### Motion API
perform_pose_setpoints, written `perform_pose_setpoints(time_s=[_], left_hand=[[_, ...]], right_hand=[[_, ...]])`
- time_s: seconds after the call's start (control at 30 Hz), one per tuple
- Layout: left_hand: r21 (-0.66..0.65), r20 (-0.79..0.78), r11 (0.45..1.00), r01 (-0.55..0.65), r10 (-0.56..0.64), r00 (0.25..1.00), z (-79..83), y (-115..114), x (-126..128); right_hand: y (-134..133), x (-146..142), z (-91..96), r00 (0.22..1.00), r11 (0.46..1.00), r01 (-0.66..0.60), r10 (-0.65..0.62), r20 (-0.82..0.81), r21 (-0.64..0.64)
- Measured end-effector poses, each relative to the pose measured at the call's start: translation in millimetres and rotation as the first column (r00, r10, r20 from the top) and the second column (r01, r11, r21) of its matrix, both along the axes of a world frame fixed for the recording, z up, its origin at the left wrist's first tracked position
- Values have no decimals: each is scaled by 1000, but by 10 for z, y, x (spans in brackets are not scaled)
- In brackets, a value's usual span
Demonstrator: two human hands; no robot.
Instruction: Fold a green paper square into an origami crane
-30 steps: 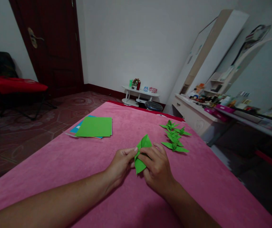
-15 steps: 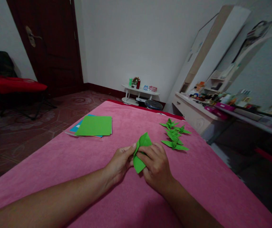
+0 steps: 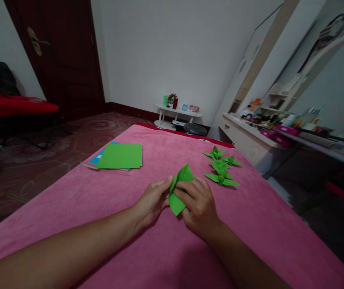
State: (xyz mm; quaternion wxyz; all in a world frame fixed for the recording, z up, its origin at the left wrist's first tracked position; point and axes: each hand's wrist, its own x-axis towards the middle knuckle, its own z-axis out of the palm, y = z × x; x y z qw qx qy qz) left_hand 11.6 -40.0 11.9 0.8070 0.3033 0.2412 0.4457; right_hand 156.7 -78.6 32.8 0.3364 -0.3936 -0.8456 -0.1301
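A partly folded green paper piece (image 3: 179,189) stands on the pink cloth surface (image 3: 100,200) in front of me. My left hand (image 3: 151,201) pinches its left edge with thumb and fingers closed. My right hand (image 3: 200,206) grips its right side, fingers curled over the paper. Both hands rest on the cloth, close together around the piece.
Several finished green folded figures (image 3: 221,167) lie to the right of my hands. A stack of square sheets (image 3: 120,156), green on top of blue, lies at the left. Beyond the cloth are a dresser with clutter (image 3: 250,136), a small white shelf (image 3: 178,116), a dark door (image 3: 66,60) and a red chair (image 3: 15,106).
The hands and the paper keep nearly the same hold. The view has shifted slightly, so things sit a little higher in the picture.
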Motion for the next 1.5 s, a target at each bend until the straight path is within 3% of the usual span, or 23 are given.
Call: perform_pose_setpoints(time_s=[0.33, 0.93, 1.27, 1.5], left_hand=[[65, -26, 996, -57, 59, 998, 3, -39, 36], [-105, 65, 993, 61, -55, 996, -18, 96, -32], [34, 2, 998, -47, 47, 999, -13, 8, 13], [58, -24, 994, -88, 89, 996, -20, -11, 37]], right_hand=[[-8, -21, 5, 1000, 1000, -2, 2, 4, -15], [36, 7, -53, 995, 996, -79, 81, -56, 37], [10, 4, -49, 999, 999, -44, 44, -16, -16], [-4, 11, -23, 1000, 1000, -22, 23, 20, -18]])
